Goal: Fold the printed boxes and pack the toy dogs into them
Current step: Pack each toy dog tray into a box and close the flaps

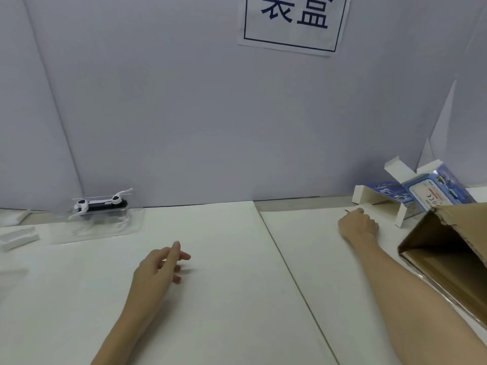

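White tabletop (210,299) — your left hand (158,267) hovers loose, empty; right hand (358,225) curled, grip unclear, just beside printed boxes (432,192) far right — toy dog (101,204) in clear tray far left.

Glossy printed cardboard box (432,196), rough brown corrugated carton (448,248), clear shiny plastic tray (105,225), matt white table (210,299).

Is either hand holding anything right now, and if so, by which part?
The left hand holds nothing, its fingers loose above the table. The right hand is curled near the printed box; whether it grips anything cannot be told.
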Action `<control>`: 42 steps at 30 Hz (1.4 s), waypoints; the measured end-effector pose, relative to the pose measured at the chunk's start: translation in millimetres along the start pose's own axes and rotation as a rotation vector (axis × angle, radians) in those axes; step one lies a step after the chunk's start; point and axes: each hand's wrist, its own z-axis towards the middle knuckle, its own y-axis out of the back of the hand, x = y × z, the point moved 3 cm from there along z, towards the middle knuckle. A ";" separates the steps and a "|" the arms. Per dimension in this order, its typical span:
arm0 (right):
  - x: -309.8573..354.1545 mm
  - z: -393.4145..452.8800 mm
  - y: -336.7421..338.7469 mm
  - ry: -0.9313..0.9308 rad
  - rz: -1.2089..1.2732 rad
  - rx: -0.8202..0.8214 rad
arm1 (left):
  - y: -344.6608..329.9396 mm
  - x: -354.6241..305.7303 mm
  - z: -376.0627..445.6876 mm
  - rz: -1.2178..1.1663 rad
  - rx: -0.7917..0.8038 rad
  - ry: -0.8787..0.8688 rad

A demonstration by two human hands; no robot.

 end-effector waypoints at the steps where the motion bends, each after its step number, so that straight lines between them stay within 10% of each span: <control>1: -0.1 -0.8 -2.1 0.005 -0.012 -0.002 | 0.4 -0.1 -0.8 0.004 -0.002 0.003; 11: 29.4 -38.1 3.9 0.246 0.012 -0.085 | 1.7 2.8 0.9 0.019 -0.022 0.015; 21: 119.5 -211.4 46.2 0.966 0.619 -0.490 | -0.1 -12.4 -6.6 0.069 0.018 -0.054; 42: 99.4 -287.3 137.7 1.041 1.416 -0.676 | -26.2 -72.4 -37.3 0.110 0.018 -0.553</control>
